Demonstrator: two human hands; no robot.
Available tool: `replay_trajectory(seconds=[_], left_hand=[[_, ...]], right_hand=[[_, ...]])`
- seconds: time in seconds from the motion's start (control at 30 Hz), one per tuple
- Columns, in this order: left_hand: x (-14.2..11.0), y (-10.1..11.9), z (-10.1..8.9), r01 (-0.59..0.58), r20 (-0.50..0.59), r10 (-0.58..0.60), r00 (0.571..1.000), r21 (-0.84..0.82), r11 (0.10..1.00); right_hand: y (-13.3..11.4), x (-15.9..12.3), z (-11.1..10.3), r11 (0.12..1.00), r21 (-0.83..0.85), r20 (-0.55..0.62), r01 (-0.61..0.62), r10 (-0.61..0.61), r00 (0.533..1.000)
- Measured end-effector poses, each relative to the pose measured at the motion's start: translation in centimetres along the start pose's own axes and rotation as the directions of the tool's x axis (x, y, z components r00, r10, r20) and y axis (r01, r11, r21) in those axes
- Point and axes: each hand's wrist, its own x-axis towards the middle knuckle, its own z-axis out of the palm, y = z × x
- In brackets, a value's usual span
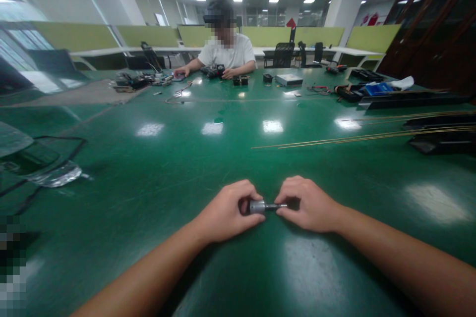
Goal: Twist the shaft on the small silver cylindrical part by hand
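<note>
A small silver metal cylinder [257, 207] lies sideways low over the table, with a thin dark shaft [270, 206] sticking out of its right end. My left hand [232, 210] curls its thumb and fingers round the cylinder. The shaft's bright end reaches between the thumb and fingertips of my right hand [307, 204], which pinch it. Blur hides the finer shape of the part, so its exact kind is unclear.
Long thin brass-coloured rods [316, 142] stretch in from the right. A clear plastic bottle [55, 171] lies at the left. Across the green table [167, 158] sits a person [232, 52] among electronic parts. Tools and a blue packet [379, 88] lie at the far right.
</note>
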Motion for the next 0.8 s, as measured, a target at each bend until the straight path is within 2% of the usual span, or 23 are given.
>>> replay_trajectory(seconds=[0.8], left_hand=[[0.0, 0.1, 0.1, 0.006, -0.007, -0.006, 1.000, -0.011, 1.000]], right_hand=[[0.7, -0.2, -1.4, 1.000, 0.019, 0.071, 0.023, -0.024, 0.997]])
